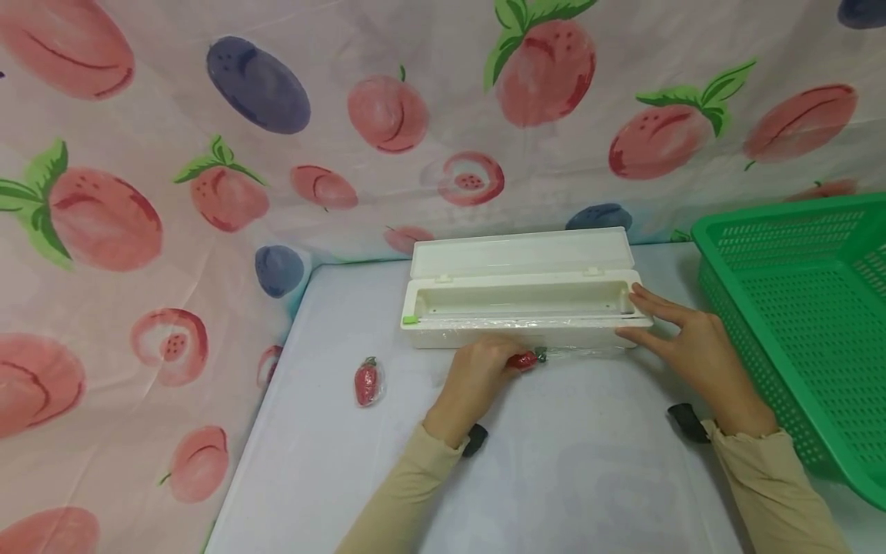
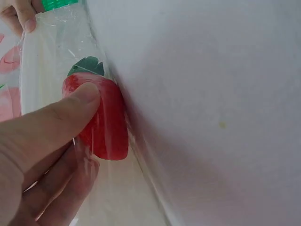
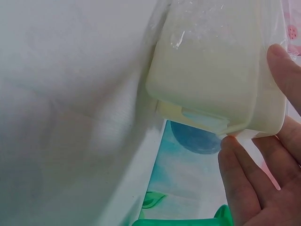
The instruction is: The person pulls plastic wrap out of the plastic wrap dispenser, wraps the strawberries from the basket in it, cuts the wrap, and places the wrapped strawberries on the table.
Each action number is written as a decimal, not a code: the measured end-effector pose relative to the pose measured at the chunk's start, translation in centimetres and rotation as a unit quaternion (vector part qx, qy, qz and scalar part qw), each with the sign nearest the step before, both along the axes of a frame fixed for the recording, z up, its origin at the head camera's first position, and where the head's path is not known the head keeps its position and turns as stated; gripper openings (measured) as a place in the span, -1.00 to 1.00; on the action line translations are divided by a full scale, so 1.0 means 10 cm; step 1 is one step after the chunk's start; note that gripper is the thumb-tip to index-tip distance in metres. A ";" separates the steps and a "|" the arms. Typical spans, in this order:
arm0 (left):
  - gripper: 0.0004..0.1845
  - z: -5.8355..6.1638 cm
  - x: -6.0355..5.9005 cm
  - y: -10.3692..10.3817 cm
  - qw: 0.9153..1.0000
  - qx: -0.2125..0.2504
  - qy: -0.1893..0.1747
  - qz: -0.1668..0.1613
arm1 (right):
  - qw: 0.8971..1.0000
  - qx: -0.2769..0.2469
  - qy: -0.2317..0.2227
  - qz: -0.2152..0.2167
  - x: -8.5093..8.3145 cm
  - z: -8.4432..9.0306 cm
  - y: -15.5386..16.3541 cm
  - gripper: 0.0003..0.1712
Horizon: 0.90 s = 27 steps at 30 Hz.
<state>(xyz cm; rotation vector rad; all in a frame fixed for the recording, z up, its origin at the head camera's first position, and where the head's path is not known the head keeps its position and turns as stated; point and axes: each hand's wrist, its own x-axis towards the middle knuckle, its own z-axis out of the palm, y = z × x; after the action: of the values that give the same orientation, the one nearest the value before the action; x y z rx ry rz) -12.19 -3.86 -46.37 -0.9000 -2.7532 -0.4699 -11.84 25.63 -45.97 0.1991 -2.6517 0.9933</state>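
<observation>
Between thumb and fingers my left hand [image 1: 477, 377] pinches a red toy strawberry [image 2: 112, 125] with a green leafy top. Clear cling film [image 1: 581, 352] lies over the strawberry and stretches along the front of a white cling film dispenser [image 1: 443, 338]. The dispenser's lid [image 1: 519, 254] stands raised at the back, and a green slider [image 1: 411, 319] sits at its left end. My right hand [image 1: 699, 358] grips the dispenser's right end, thumb on the front side and fingers round the end, as the right wrist view also shows.
Left of the dispenser lies another strawberry [image 1: 366, 383] wrapped in film. A green plastic basket [image 1: 768, 354] stands at the right, close to my right forearm. Behind the white table [image 1: 291, 477] hangs a fruit-print cloth [image 1: 332, 254], which also covers the left side.
</observation>
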 end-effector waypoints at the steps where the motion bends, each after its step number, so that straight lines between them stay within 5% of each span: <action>1: -0.71 0.00 0.00 0.00 1.000 -0.005 -0.001 0.004 | 1.000 0.003 0.002 0.000 0.00 0.00 0.00 -0.20; 10: -0.77 0.02 0.01 0.02 0.999 -0.016 -0.031 0.004 | 1.000 -0.010 -0.004 0.009 -0.01 -0.01 0.03 -0.22; 19: -0.79 0.11 0.07 -0.02 0.992 -0.004 -0.121 -0.019 | 0.995 -0.027 -0.083 0.046 -0.01 -0.01 0.15 -0.17; 27: -0.77 0.13 0.08 -0.06 0.988 -0.004 -0.148 -0.039 | 0.983 -0.066 -0.158 0.062 -0.03 0.05 0.22 -0.19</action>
<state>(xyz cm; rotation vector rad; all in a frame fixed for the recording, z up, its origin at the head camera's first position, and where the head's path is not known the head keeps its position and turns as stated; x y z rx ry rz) -11.39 -4.48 -45.11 -1.0167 -2.9926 -0.6556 -12.10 27.84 -45.43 0.1928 -2.8686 1.3354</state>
